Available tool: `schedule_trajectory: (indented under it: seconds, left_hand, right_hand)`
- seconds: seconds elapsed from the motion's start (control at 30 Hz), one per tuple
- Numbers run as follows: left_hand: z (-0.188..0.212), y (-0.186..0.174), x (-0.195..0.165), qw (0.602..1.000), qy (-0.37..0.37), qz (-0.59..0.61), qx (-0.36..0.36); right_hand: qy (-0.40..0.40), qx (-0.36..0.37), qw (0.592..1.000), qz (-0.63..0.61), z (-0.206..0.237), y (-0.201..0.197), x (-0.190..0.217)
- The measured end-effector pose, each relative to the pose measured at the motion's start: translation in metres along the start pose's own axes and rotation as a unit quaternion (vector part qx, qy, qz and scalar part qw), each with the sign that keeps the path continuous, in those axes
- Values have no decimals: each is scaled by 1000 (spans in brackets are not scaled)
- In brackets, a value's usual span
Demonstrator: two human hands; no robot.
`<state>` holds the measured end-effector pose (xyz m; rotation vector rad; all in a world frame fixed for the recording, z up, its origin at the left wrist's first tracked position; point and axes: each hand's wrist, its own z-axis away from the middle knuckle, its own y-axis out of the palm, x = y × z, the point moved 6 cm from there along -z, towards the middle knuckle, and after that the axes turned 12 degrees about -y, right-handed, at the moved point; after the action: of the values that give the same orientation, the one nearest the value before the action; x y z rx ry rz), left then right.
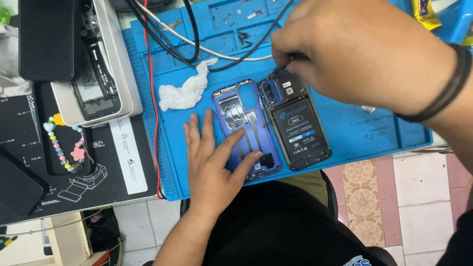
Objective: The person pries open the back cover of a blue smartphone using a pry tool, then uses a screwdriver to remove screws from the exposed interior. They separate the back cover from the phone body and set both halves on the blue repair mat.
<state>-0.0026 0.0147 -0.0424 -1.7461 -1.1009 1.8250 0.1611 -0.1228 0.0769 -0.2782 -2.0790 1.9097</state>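
My left hand [214,157] lies flat on the blue work mat [345,123], its fingers resting on the lower part of a purple phone back cover [245,118] that lies inside-up. Beside the cover, to the right, lies the opened phone body [298,125] with its black battery showing. My right hand [359,54], with a black band on the wrist, is pinched on a thin dark tool [290,58] at the top edge of the phone body. The tool's tip is hidden by my fingers.
A crumpled white tissue [185,91] lies on the mat left of the cover. Black, white and red cables [192,47] cross the mat's top. At left, a white tray [123,74] with parts and a bead charm strap [66,145] on a black mat [113,172].
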Motion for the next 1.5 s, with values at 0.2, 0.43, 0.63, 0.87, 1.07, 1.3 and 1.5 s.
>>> schedule_trajectory:
  seconds: [0.2,0.43,0.63,0.87,1.07,1.3,1.5]
  left_hand:
    - [4,-3,6,996,-33,82,-8]
    - [5,-1,4,997,3,71,-4]
    - [4,-1,0,998,11,61,-9]
    - [4,-2,-2,999,7,45,-5]
    - [3,-1,-3,1000,7,28,1]
    - [2,0,-2,1000,1,13,4]
    - [3,0,-3,1000,9,12,2]
  right_hand:
    - [26,-30,979,-198,36,-2,12]
    - [85,-12,944,-318,51,35,20]
    - [30,-109,986,-119,41,6,6]
    - [22,-81,996,-40,17,5,9]
    - [3,-45,999,15,4,6,24]
    - [-39,63,993,87,-12,16,37]
    - [-111,73,985,109,-21,7,46]
